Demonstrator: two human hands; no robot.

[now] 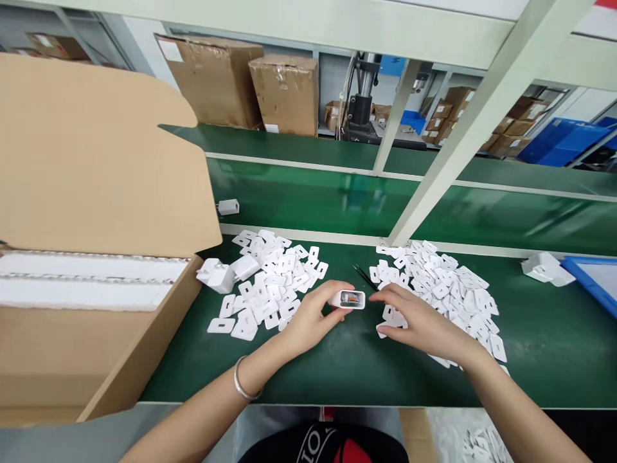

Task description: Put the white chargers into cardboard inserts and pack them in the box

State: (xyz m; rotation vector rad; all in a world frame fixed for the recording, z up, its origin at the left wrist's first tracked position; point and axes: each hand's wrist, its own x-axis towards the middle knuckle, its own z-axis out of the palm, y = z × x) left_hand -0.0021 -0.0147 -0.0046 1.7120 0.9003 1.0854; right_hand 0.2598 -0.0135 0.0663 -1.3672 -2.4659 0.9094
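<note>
My left hand (313,316) is closed around a small white charger plug (348,299), its end with an orange port facing me. My right hand (418,321) lies just right of the plug, fingers bent and resting on the near edge of a pile of small white flat pieces (443,289); what its fingertips pinch, if anything, is hidden. A second pile of the same white pieces (274,283) lies left of my left hand. Black tweezers (365,278) lie on the green mat between the piles.
A large open cardboard box (91,302) with white trays inside stands at the left. Two loose chargers (222,273) sit by it, another (228,207) on the green conveyor belt (328,196). A blue tray (595,280) and white parts (547,267) are at the right.
</note>
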